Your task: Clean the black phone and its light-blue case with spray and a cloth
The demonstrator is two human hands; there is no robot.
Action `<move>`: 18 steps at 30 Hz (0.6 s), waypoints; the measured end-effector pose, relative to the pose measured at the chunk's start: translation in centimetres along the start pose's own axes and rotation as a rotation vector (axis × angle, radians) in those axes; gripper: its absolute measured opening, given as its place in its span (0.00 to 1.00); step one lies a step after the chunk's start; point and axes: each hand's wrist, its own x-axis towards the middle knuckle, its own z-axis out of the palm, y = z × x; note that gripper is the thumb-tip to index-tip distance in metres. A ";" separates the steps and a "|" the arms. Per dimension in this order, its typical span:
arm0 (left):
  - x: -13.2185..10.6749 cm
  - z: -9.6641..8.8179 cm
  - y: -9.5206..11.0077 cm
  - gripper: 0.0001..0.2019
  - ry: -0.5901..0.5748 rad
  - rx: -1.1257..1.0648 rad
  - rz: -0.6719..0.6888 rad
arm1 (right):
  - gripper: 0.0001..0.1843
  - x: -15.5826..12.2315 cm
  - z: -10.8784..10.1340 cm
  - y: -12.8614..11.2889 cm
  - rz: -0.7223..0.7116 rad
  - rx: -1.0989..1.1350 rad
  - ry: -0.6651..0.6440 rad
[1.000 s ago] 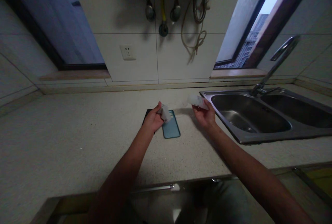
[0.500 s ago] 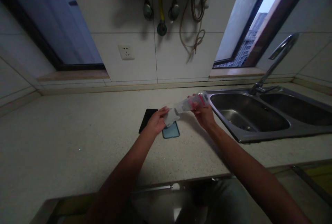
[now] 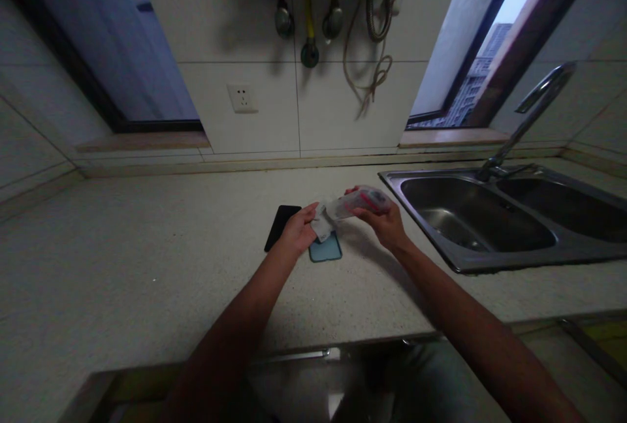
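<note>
My left hand (image 3: 299, 230) is closed on a thin white sheet (image 3: 323, 223) that looks like a tissue or wipe; which of these I cannot tell. My right hand (image 3: 385, 222) grips a translucent plastic package (image 3: 350, 203) with pink marks, its left end tilted down against the sheet. Below them, a light blue phone case (image 3: 326, 249) lies flat on the counter, its upper part covered by the sheet. A black phone-like slab (image 3: 279, 226) lies partly behind my left hand.
A pale speckled countertop (image 3: 196, 266) runs beneath my hands. On the right is a double steel sink (image 3: 455, 260) with a tall faucet (image 3: 531, 116). Pipes and a yellow hose (image 3: 309, 12) hang on the tiled wall above a socket (image 3: 241, 98).
The package in my right hand has turned, its right end dropping slightly and its pink mark shifting. The sheet in my left hand looks more crumpled. The whole view has shifted slightly.
</note>
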 end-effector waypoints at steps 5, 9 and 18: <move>-0.3 0.3 0.2 0.22 0.047 -0.028 0.010 | 0.23 -0.8 0.4 -0.2 -0.042 -0.144 -0.087; -0.3 0.4 0.4 0.22 0.121 -0.072 0.027 | 0.24 -0.9 0.5 -1.0 -0.099 -0.156 -0.091; -0.2 0.4 0.0 0.18 0.099 -0.061 0.031 | 0.24 -1.3 0.9 -0.3 -0.043 -0.229 -0.124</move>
